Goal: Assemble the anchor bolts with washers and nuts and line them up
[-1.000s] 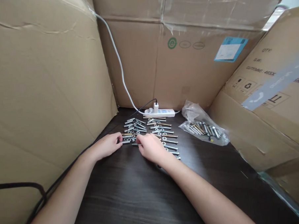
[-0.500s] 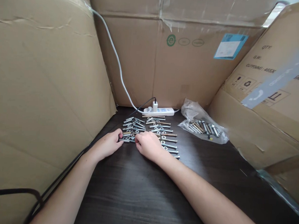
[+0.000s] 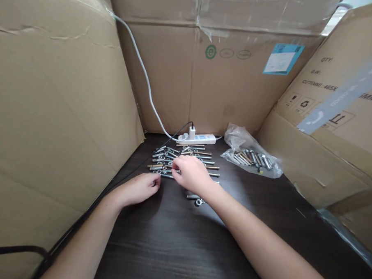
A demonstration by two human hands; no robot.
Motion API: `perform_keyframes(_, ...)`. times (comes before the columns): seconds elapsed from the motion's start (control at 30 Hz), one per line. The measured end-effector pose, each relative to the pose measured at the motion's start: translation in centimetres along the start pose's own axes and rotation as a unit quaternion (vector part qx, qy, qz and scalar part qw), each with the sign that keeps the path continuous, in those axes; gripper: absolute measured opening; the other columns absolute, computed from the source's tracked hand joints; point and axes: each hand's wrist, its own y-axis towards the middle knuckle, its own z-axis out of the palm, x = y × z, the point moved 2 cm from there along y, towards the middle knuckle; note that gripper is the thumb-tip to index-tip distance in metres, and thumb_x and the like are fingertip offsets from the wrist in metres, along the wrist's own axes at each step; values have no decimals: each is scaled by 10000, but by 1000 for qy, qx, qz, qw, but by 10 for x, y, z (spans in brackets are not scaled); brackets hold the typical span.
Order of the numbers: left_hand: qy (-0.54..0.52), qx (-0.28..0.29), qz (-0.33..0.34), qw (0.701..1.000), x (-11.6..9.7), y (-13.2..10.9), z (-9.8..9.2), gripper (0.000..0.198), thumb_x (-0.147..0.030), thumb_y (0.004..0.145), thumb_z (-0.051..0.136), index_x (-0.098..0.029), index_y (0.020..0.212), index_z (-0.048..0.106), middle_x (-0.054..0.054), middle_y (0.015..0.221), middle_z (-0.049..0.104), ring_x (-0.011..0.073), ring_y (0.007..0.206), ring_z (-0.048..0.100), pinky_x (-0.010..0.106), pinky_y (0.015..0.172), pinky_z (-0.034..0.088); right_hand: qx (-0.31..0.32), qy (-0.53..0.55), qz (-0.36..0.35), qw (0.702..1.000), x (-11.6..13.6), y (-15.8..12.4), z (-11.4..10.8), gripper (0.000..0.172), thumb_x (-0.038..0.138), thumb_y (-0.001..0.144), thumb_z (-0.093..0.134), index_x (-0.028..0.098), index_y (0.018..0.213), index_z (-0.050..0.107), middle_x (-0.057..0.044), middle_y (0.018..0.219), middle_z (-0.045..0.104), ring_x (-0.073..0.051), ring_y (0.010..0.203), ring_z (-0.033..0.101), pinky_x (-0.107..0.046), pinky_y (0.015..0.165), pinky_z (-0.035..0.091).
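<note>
My left hand (image 3: 144, 187) rests at the near left edge of rows of metal hardware, its fingers curled together by the end of a bolt (image 3: 166, 176). Whatever is in those fingers, if anything, is hidden. Above the middle of the rows, my right hand (image 3: 193, 172) has thumb and fingers closed together; I cannot make out what they hold. Around the hands lie long bolts (image 3: 214, 168), metal sleeves (image 3: 156, 169), washers and nuts. A sleeve (image 3: 193, 196) and a nut (image 3: 198, 202) show below my right wrist, which covers part of the rows.
A clear plastic bag (image 3: 241, 135) with several bolts lies at the right. Behind the rows is a white power strip (image 3: 206, 139) with a plugged-in charger (image 3: 192, 132). Cardboard walls (image 3: 164, 72) enclose the dark table (image 3: 156, 245). A black cable (image 3: 87, 211) runs along the left.
My left hand has shifted right and nearer, uncovering the left ends of sleeves. My right hand has moved slightly right and up; a sleeve and nut now show below its wrist.
</note>
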Motion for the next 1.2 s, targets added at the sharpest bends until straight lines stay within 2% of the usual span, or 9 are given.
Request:
perform_keyframes(0.23,-9,-17,48,999,-1,-2,6,184,-118,748,402,-204,821,547,15,883,564,164,796,516,264,737,390,-69,68,55,994,-38,-51,-40,123,218,847,508,199,766,598,-6,754,631,-150,717,559,-257,686,393)
perform_keyframes(0.4,-36,-25,74,996,-10,-1,9,243,-114,782,384,-211,916,562,28,965,535,169,839,515,276,775,396,-93,72,129,985,-89,-109,-35,155,258,854,489,199,759,597,-13,722,627,-165,680,560,-272,661,412)
perform_keyframes(0.63,-35,-188,57,980,-18,-3,-12,159,-139,778,359,-187,848,493,18,882,512,155,783,489,266,726,400,-102,93,159,978,-116,-119,-24,184,291,849,475,201,757,607,-16,720,640,-175,681,578,-273,640,427)
perform_keyframes(0.7,-80,-155,45,984,-21,-4,-14,149,-142,741,359,-180,787,495,10,806,531,148,724,498,255,670,411,-94,97,159,978,-115,-117,-24,192,296,849,469,201,759,610,-16,713,640,-175,679,580,-273,633,431)
perform_keyframes(0.77,-144,-60,37,987,-25,-4,-10,180,-145,705,359,-171,760,528,9,785,570,143,687,529,243,622,427,-88,103,159,978,-113,-117,-23,201,302,851,462,200,763,611,-19,715,641,-177,681,582,-273,624,434)
perform_keyframes(0.83,-197,24,31,980,-30,-4,-1,246,-147,692,356,-162,792,580,17,842,618,131,653,554,236,592,441,-88,109,158,977,-112,-118,-22,205,304,852,458,200,765,612,-22,714,640,-177,677,581,-272,612,435)
perform_keyframes(0.9,-220,55,34,973,-34,-3,6,323,-145,696,357,-161,880,622,26,921,648,114,615,551,239,592,453,-94,113,160,976,-113,-119,-22,201,301,849,462,199,764,613,-22,717,641,-175,676,581,-270,608,436)
perform_keyframes(1.03,-176,34,61,982,-36,-1,13,403,-123,699,383,-185,982,662,30,944,671,141,737,580,247,660,467,-131,105,174,970,-126,-121,-22,188,290,838,476,197,748,613,-28,758,654,-179,716,591,-277,659,439)
perform_keyframes(1.2,-100,-40,51,993,-29,-1,5,310,-194,812,402,-224,971,666,10,1029,667,177,958,586,296,877,443,-203,51,226,952,-170,-130,-21,187,288,809,475,194,759,629,-53,829,666,-212,811,582,-328,777,435)
